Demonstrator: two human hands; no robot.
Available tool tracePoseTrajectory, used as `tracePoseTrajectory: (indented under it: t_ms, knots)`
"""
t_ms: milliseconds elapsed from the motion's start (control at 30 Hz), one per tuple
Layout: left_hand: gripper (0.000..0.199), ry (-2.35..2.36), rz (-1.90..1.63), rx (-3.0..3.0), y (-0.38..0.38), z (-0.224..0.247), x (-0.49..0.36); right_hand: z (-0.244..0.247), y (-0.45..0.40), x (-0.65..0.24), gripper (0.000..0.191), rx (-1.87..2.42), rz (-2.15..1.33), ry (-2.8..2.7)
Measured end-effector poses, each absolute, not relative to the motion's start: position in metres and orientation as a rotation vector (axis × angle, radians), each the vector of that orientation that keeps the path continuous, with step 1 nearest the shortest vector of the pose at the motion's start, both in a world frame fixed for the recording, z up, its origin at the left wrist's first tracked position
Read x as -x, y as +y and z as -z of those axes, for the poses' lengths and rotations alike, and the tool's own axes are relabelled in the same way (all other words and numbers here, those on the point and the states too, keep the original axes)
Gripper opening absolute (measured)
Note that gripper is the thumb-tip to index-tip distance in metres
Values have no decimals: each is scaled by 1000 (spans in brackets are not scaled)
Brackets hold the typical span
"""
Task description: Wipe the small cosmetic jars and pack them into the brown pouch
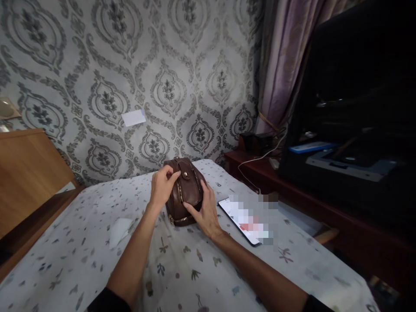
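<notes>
A brown leather bag (190,188) with gold zippers and a flap with a round gold stud lies on the patterned white sheet (182,268). My left hand (162,184) is at the bag's upper left side, thumb and fingertips pinched together beside the flap; what lies between them is too small to make out. Against the bag's lower right side rests my right hand (206,212), its thumb and fingers spread over the leather. To the right of that hand a phone (240,223) with a lit, partly blurred screen lies on the sheet.
A wooden headboard or cabinet (32,173) stands at the left. Along the right runs a dark red wooden stand (240,167) with a white cable (256,161) and a large black screen (351,95). A patterned wall (169,56) rises behind the sheet. Whitish tissue (121,232) lies left of my left arm.
</notes>
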State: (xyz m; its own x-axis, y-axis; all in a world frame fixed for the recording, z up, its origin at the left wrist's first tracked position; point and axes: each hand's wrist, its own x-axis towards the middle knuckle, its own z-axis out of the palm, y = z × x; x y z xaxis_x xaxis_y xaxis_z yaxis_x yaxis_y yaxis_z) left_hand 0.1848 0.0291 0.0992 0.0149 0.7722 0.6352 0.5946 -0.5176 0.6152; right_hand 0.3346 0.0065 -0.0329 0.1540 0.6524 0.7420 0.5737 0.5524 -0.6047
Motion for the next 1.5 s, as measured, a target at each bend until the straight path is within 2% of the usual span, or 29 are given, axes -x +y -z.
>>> tracePoseTrajectory:
  t_ms: [467, 633, 800, 1033, 1200, 1500]
  knots:
    - [30, 1318, -1455, -2073, 30, -102, -182, 27, 4, -336, 91, 1079, -144, -1495]
    - [23, 1290, -1393, -2097, 32, -103, -179, 23, 4, -332, 91, 1077, -161, -1458]
    - [16, 1276, -1251, -2232, 30, -107, -176, 22, 6, -329, 104, 1121, -246, -1416]
    - [16, 1350, -1297, -2273, 31, -104, -176, 22, 15, -321, 121, 1198, -402, -1271]
    - [17, 1322, -1319, -2291, 33, -102, -174, 13, 12, -320, 117, 1204, -496, -1256]
    - [21, 1281, -1313, -2223, 35, -101, -173, 21, 6, -318, 111, 1111, -427, -1214]
